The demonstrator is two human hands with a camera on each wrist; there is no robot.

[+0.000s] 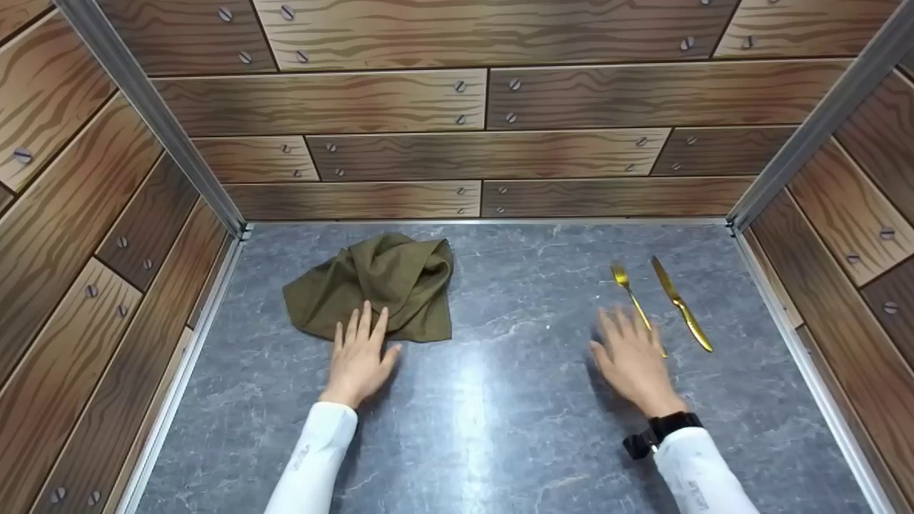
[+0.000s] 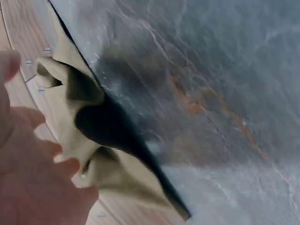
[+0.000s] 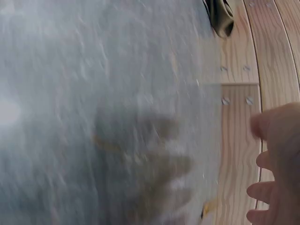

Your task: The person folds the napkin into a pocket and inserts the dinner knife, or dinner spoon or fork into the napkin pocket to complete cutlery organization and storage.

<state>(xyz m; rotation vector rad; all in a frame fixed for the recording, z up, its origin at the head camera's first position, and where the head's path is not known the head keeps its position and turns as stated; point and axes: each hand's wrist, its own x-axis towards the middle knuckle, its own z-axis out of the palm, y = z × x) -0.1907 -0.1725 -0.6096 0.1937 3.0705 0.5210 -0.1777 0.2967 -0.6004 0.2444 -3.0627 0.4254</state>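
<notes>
Plainly, crumpled olive fabric cloth (image 1: 378, 282) lay left on grey marbled tabletop (image 1: 528, 285).
Left hand (image 1: 359, 363), fingers straight, overlapped its near edge, contact unclear; right hand (image 1: 634, 360), fingers extended, partly covered slender gold-coloured fork (image 1: 632, 294) beside gold-coloured table knife (image 1: 678, 301).

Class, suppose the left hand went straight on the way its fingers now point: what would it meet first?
Most likely the crumpled olive-green cloth: in the head view, the left hand overlaps its near edge, though its height above the cloth is hard to judge.
</notes>
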